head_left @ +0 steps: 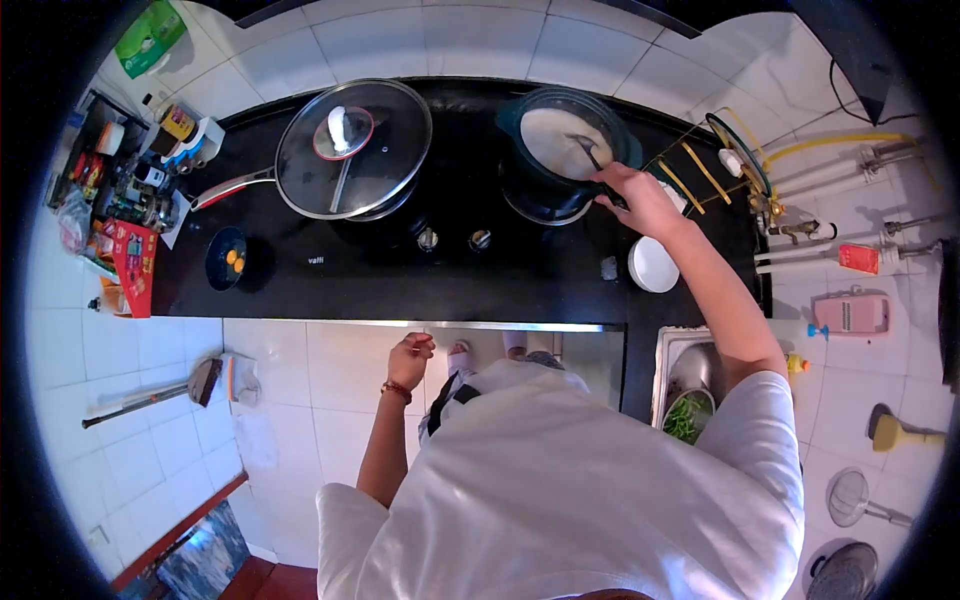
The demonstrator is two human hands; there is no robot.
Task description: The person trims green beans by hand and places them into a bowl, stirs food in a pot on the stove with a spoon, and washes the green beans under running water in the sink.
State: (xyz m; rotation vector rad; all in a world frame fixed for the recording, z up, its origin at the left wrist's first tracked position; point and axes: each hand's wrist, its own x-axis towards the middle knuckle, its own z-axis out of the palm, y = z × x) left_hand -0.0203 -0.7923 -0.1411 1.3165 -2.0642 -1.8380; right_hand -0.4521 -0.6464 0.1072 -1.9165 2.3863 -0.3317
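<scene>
Left of the pot (540, 188), "valli"-like lettering (316, 261)

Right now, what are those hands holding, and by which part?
The right hand holds a dark utensil by its handle; nothing shows in the loosely curled left hand.

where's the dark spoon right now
In the head view, right of centre: the right hand holds the dark spoon, its tip inside the uncovered pot right of the glass-lidded pan.

Right arm (725, 295) outstretched, right fingers (616, 178) gripping, left fingers (418, 345) loosely curled
</scene>
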